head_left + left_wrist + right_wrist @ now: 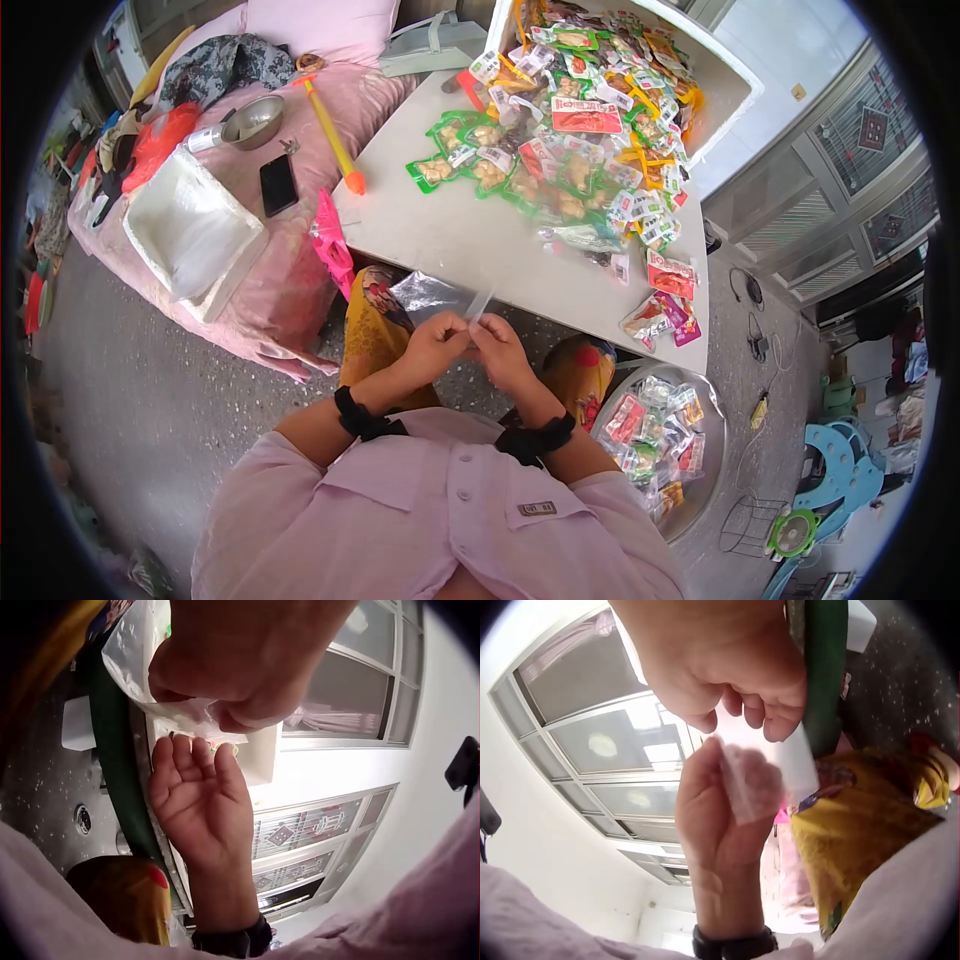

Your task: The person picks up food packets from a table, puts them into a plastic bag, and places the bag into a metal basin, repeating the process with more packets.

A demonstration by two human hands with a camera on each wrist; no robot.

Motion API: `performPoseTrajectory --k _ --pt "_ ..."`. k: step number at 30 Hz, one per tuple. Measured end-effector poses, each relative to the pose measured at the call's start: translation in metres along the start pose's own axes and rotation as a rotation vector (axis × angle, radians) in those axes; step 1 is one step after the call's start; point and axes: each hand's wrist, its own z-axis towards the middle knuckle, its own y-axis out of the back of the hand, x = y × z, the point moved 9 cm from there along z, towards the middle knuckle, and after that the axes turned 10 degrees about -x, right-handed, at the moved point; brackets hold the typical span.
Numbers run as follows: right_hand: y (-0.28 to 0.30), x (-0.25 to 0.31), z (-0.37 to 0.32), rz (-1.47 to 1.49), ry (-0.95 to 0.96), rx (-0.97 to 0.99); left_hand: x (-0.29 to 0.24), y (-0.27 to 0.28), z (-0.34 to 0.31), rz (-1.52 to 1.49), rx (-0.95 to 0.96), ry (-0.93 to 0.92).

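Observation:
Both hands are close together over the lap, at the table's front edge. The left hand (437, 348) (232, 664) (716, 814) pinches a clear plastic bag (425, 295) (127, 656), which hangs out toward the table; a translucent strip of it stands up between the hands in the head view. Beside it is the right hand (502, 352) (204, 806) (720, 656), thumb apart from its loosely bent fingers. In the left wrist view its palm faces the camera with nothing in it. Its fingertips are near the plastic edge.
Food packets (585, 115) pile from a white foam box (735, 85) onto the table (420, 230). A metal basin (715, 440) of packets stands at the right. On the pink bed at the left are a foam tray (235, 225), a phone (279, 184) and a yellow tube (330, 130).

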Motion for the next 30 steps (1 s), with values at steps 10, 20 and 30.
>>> performPoseTrajectory --k 10,20,30 --pt "0.010 -0.005 -0.007 0.217 -0.060 0.027 -0.004 -0.017 -0.006 0.087 0.140 0.121" --pt "0.011 0.001 -0.010 0.040 -0.005 -0.009 -0.003 -0.020 -0.011 0.053 0.179 0.181" --pt "0.007 0.005 -0.018 0.086 0.009 0.062 0.019 -0.020 -0.014 -0.074 0.230 0.309"
